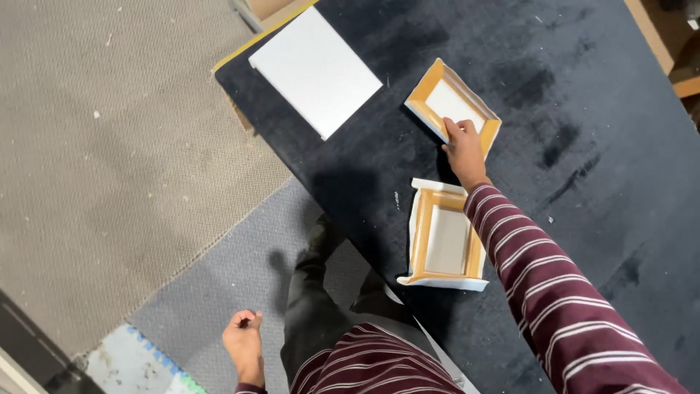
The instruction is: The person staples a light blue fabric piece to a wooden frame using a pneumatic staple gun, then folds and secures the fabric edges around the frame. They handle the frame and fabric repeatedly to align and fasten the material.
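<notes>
My right hand (464,148) reaches across a black table (583,146) and grips the near edge of a small wooden frame with white canvas (452,102), lying back side up. A second, similar wooden frame with canvas (445,241) lies face down nearer to me, just under my striped sleeve. My left hand (244,343) hangs beside my body off the table's edge, above the grey floor mat, fingers curled with nothing visible in them.
A flat white rectangular canvas (315,69) lies near the table's far left corner. Beige carpet (109,146) and a grey mat (233,270) cover the floor at left. A foam tile (138,365) shows at bottom left. Wooden pieces (678,66) sit at the top right.
</notes>
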